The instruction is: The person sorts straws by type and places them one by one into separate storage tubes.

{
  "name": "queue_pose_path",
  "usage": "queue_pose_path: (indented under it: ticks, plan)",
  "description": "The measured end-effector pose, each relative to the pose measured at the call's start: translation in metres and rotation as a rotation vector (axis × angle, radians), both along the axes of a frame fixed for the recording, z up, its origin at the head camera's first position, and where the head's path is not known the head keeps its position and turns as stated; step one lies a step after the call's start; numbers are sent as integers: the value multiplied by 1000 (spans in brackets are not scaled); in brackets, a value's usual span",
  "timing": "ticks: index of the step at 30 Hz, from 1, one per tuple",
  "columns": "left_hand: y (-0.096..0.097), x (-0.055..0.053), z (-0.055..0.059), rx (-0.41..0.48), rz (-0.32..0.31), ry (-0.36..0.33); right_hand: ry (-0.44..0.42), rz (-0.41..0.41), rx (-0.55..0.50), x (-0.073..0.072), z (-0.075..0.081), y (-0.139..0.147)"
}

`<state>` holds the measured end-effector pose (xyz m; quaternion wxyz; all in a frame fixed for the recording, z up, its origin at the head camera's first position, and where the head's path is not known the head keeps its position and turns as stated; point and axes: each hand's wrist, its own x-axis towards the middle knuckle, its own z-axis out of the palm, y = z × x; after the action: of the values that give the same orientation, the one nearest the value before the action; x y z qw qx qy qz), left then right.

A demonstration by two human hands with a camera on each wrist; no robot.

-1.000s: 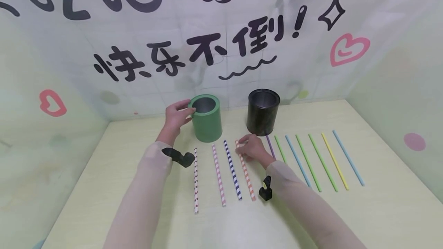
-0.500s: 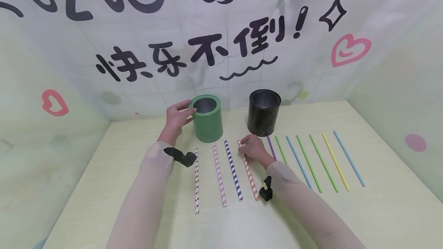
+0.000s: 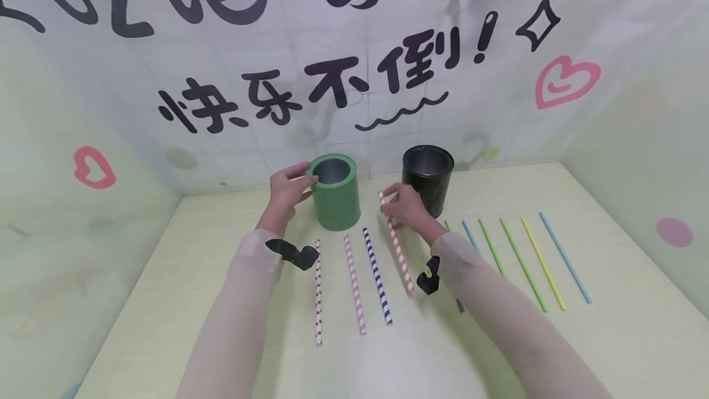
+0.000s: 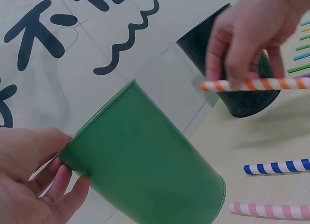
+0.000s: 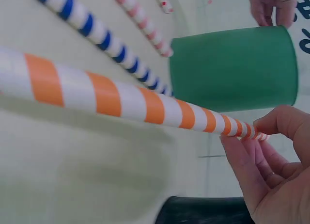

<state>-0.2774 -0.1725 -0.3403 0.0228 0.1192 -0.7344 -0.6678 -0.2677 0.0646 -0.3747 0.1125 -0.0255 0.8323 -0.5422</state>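
Observation:
My left hand [image 3: 287, 196] grips the rim of a green can [image 3: 336, 207], which stands upright and open at the top. In my right hand [image 3: 407, 207] I pinch an orange-and-white striped paper straw [image 3: 400, 256] near its far end. The right wrist view shows thumb and fingertips on either side of this straw [image 5: 155, 106], held above the table. Just behind the right hand stands a black can [image 3: 429, 185], partly hidden by it. Between my forearms lie a blue-striped straw [image 3: 378, 279], a pink-striped straw [image 3: 355, 285] and a red-dotted straw [image 3: 318, 294].
Thin plain straws lie in a row on the right, including a yellow straw [image 3: 543, 263], a light blue straw [image 3: 565, 257] and several green ones. My right forearm partly covers a purple straw [image 3: 460, 306]. A printed backdrop [image 3: 249, 153] borders the pale table [image 3: 199, 263].
My right hand has raised the orange-striped straw off the table and moved it away from me, towards the cans. The left hand has stayed at the green can.

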Motion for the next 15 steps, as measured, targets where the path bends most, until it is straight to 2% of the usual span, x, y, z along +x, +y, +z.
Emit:
queue_pose_path:
  ticks: [6, 15]
  plan:
    - [1, 2, 0, 7, 11, 9, 100, 46, -50, -16, 31, -13]
    - [2, 3, 0, 14, 26, 19, 217, 41, -35, -37, 86, -40]
